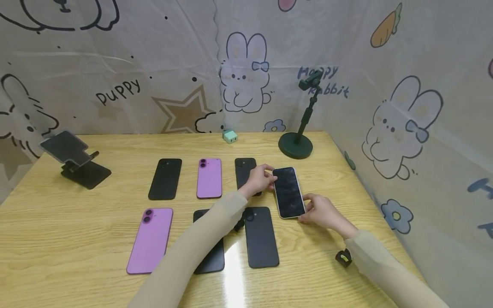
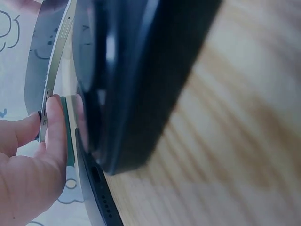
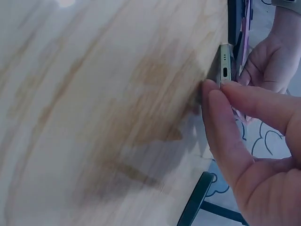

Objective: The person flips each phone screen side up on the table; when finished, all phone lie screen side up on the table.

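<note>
A smartphone [image 1: 288, 192] with a dark screen facing up and a light frame is between both hands at the right of the phones. My left hand [image 1: 259, 179] pinches its upper left edge; in the left wrist view, thumb and fingers lie on either side of the phone's thin edge [image 2: 57, 56]. The right hand [image 1: 323, 210] pinches the lower right corner. In the right wrist view its thumb and fingers meet beside the charging port of the phone [image 3: 225, 61]. A black phone [image 1: 242, 171] lies partly hidden under the left hand.
Other phones lie face down: pink ones [image 1: 209, 179] [image 1: 150, 239], black ones [image 1: 165, 179] [image 1: 262, 239], and another dark phone [image 1: 213, 256] under the left forearm. Behind them stand a green phone stand [image 1: 295, 145], a mint charger [image 1: 230, 136] and a black folding stand [image 1: 86, 173].
</note>
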Motion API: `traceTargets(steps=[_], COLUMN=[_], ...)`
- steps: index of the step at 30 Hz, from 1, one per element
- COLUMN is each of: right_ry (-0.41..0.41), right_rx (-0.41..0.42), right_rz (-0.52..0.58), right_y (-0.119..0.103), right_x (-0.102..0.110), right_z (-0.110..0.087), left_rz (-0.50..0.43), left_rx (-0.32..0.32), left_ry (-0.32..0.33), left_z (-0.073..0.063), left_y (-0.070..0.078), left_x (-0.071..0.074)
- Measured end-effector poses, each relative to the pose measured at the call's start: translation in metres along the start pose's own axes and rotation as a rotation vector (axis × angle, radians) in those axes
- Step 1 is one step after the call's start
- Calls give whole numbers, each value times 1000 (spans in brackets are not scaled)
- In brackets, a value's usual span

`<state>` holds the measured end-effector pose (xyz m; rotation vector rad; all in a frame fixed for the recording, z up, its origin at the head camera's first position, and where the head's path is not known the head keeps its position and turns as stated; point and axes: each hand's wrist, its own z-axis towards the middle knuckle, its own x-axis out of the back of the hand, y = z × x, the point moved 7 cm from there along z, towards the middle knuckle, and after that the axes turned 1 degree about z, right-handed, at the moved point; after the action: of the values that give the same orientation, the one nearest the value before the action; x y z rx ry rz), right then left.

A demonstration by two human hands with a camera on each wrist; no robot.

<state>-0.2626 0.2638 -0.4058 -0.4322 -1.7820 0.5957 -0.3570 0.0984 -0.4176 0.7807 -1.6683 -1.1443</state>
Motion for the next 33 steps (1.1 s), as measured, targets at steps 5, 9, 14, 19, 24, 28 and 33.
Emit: traceTargets(steps=[5,9,14,19,24,28,33], right_ry=[44,66,87,99,89,79,75], right_rx=[-14,-19,3,-20,-35,-50,-56], right_rz=[-15,-29,-77,-112,-108,-108,-109], right_y=[4,7,4,3,4,5,7], right_x=[0,1,2,2,1,0,0], right_z=[4,5,5,4,5,5,6], left_rz=[3,8,71,296,411,407,462], left_rx=[35,40,40,-3,-1,11,-14], left_ry=[0,-27,-46,-94,-111,-120,-105], left_z=[2,3,2,2,4,5,4], left_y=[-4,-7,-7,4,6,3,5], left_x=[-3,-7,-9,-12,-13,-14,-14])
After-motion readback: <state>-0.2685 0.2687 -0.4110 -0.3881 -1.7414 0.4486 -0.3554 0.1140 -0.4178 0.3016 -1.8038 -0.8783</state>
